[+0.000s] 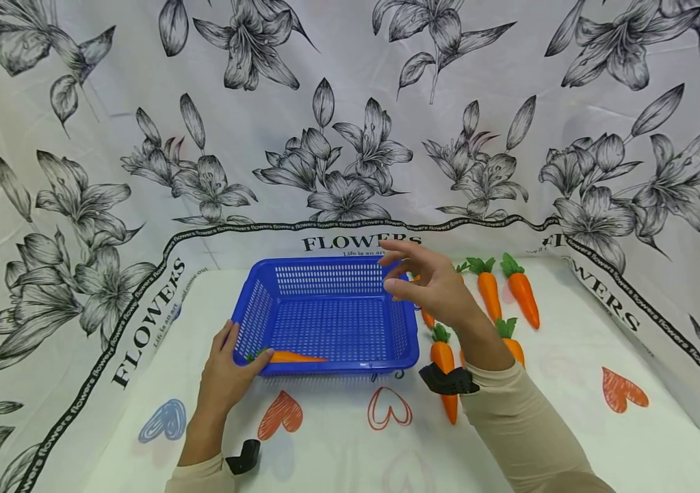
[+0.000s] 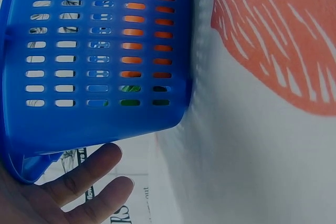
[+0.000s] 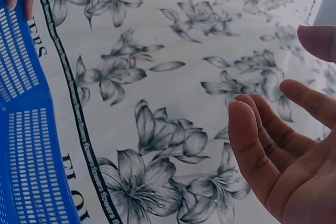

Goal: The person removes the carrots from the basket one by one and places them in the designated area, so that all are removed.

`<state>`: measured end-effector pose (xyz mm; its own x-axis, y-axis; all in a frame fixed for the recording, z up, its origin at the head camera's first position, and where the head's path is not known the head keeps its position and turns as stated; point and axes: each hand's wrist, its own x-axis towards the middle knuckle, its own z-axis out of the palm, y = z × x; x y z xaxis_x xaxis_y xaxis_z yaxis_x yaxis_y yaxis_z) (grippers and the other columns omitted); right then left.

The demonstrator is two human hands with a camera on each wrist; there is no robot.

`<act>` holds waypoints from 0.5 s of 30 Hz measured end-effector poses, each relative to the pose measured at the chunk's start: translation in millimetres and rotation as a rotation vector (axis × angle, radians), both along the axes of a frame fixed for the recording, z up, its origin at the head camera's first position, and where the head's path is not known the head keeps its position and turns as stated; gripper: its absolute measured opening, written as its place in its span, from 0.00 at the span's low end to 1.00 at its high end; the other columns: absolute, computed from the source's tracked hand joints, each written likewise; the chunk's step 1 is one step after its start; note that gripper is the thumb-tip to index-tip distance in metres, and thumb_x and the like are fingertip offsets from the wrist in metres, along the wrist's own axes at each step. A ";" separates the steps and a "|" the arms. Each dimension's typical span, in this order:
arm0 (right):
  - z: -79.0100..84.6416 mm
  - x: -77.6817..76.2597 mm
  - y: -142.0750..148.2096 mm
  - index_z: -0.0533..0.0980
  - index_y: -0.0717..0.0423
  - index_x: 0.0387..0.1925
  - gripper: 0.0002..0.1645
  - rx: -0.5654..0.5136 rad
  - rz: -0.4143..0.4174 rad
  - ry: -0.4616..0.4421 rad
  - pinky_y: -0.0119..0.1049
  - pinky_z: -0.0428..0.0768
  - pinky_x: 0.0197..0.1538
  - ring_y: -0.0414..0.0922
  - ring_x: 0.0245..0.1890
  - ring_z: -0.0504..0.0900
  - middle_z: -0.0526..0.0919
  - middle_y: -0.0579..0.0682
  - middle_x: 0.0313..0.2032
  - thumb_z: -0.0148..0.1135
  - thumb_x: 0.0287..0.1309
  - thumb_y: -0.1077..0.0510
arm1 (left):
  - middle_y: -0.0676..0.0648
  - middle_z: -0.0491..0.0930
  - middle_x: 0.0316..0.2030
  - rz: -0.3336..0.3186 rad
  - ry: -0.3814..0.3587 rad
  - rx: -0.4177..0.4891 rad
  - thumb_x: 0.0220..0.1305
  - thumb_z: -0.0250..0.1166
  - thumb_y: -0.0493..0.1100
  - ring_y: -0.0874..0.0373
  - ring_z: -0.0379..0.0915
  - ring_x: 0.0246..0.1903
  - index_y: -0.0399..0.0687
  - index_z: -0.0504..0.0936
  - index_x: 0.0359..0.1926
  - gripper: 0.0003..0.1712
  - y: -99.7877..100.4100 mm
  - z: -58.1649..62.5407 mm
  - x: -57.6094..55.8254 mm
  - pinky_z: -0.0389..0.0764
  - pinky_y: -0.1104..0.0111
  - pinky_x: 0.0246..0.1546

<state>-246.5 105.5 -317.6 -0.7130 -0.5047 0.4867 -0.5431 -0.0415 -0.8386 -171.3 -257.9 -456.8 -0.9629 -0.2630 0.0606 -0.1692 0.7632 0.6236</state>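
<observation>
A blue plastic basket (image 1: 331, 329) with slotted walls stands on the table. My left hand (image 1: 226, 373) holds its front left corner, thumb over the rim and fingers along the outside. In the left wrist view two fingers (image 2: 100, 182) show beside the basket wall (image 2: 94, 124). Inside, along the front wall, lies one orange carrot (image 1: 294, 357) with a green top, also glimpsed through the slots. Above the basket's right rim my right hand (image 1: 432, 281) hovers with fingers loosely bent and nothing between them. The right wrist view shows that hand (image 3: 283, 150) apart from the basket (image 3: 37, 150).
Several carrots lie right of the basket, among them one at the far right (image 1: 525, 298), one beside it (image 1: 488, 294) and one nearer (image 1: 443, 359), partly behind the right wrist strap (image 1: 448, 378). A flower-printed cloth (image 1: 350, 137) rises behind the white, heart-printed table cover (image 1: 337, 452).
</observation>
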 end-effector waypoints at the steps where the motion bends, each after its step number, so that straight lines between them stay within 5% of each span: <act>1: -0.5 -1.3 -3.1 0.67 0.60 0.66 0.34 -0.003 0.013 -0.001 0.48 0.84 0.38 0.55 0.44 0.77 0.75 0.62 0.51 0.63 0.58 0.63 | 0.40 0.41 0.74 0.000 0.000 -0.001 0.56 0.62 0.70 0.32 0.44 0.69 0.42 0.47 0.76 0.60 0.0 0.0 -0.2 0.50 0.36 0.62; 15: -10.1 -18.0 -40.4 0.69 0.57 0.66 0.33 0.017 0.118 -0.028 0.50 0.84 0.35 0.53 0.43 0.79 0.77 0.57 0.50 0.64 0.58 0.63 | 0.40 0.41 0.74 0.001 0.001 -0.002 0.56 0.62 0.71 0.32 0.44 0.68 0.43 0.47 0.76 0.60 -0.1 -1.1 -0.6 0.51 0.35 0.61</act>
<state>-264.6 65.1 -327.7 -0.6614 -0.5942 0.4576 -0.5112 -0.0893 -0.8548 -171.8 -257.9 -457.9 -0.9626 -0.2637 0.0621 -0.1692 0.7642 0.6224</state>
